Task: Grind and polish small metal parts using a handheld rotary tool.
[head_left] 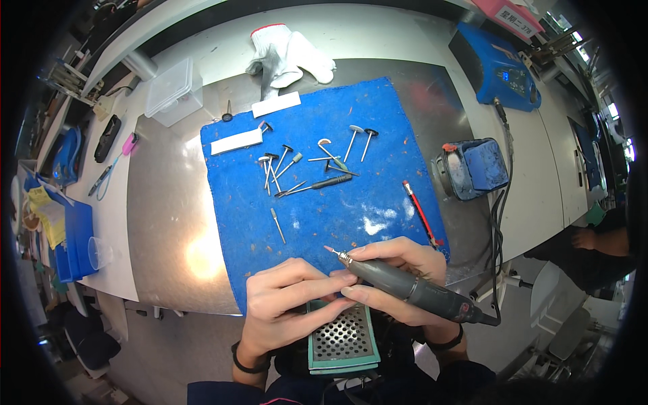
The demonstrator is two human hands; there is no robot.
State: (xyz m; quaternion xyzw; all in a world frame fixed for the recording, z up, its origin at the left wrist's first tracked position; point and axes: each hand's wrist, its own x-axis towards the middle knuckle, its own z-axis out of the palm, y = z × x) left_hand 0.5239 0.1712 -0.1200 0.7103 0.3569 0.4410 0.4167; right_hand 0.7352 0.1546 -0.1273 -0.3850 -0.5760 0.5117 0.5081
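In the head view, the right hand point(422, 262) wraps around a fat, dark grey hand tool point(442, 300), low in the frame and right of the middle. Its fingers are bent and snug on the tool. The tool lies slanted, with its thin pink tip point(329, 249) pointing to the upper left, over a blue cloth point(246, 223). The left hand point(287, 293) is just left of it, with its fingers curled and their tips close together, next to the right hand's fingertips. I cannot tell if it pinches something small, because the fingers hide that spot. Under the hands, at the bottom middle, is a metal plate full of holes point(344, 337) with a green frame. A black cord point(498, 233) goes from the back of the tool up the right side to a blue machine point(496, 71) at the upper right. In the middle of the cloth lie little metal bits point(273, 169) in a loose bunch and a dark stick tool point(332, 181). One more bit point(278, 226) lies alone below them. White powder point(373, 226) is to its right, and a red stick point(420, 212) lies near the cloth's right edge. White gloves point(293, 57) sit at the top.
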